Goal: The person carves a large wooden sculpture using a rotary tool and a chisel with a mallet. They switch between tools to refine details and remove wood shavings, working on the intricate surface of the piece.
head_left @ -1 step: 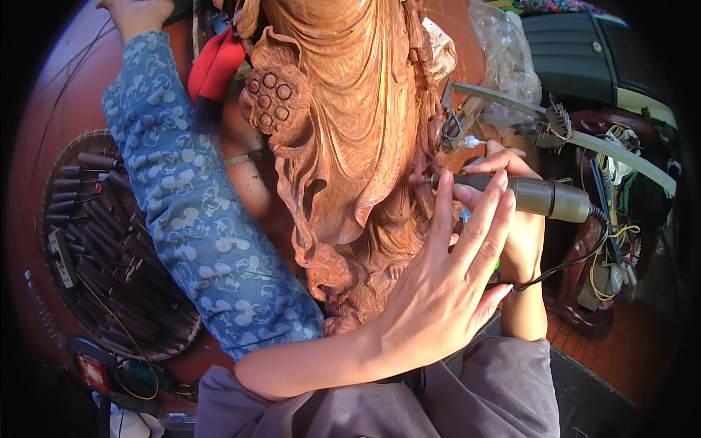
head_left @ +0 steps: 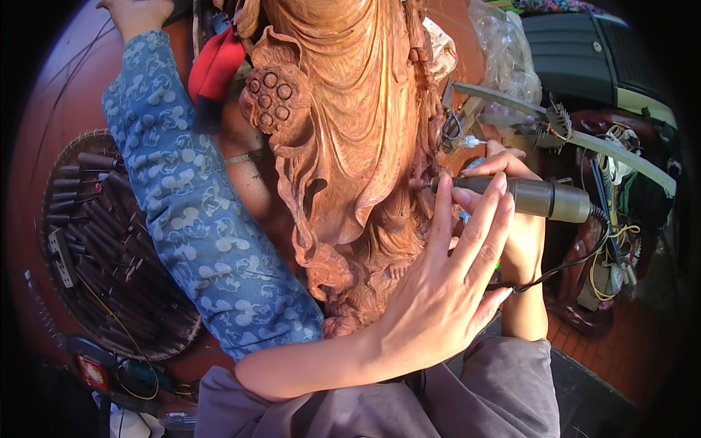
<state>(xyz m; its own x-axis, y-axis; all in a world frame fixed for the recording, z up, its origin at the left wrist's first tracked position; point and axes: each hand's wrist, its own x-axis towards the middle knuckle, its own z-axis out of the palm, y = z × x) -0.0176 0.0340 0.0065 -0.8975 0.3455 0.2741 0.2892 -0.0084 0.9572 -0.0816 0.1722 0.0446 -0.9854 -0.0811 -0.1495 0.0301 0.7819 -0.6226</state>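
Note:
My right hand [head_left: 515,164] grips a dark, pen-shaped rotary tool [head_left: 551,199] with a cable at its rear end. The tool lies nearly level, its tip against the right side of a reddish-brown carved wooden statue [head_left: 350,124]. My left hand [head_left: 445,292] reaches across from the lower left with its fingers stretched and apart. Its fingertips are beside the front of the tool and hide part of my right hand. Carved drapery and a round seed pod [head_left: 270,98] show on the statue.
A limb in blue patterned cloth [head_left: 197,212] stretches along the left. Beyond it lies a round basket [head_left: 55,292] of dark-handled tools. Clear plastic [head_left: 504,44] and a curved metal strip [head_left: 628,150] are at right. The black tool cable [head_left: 562,274] loops below my right wrist.

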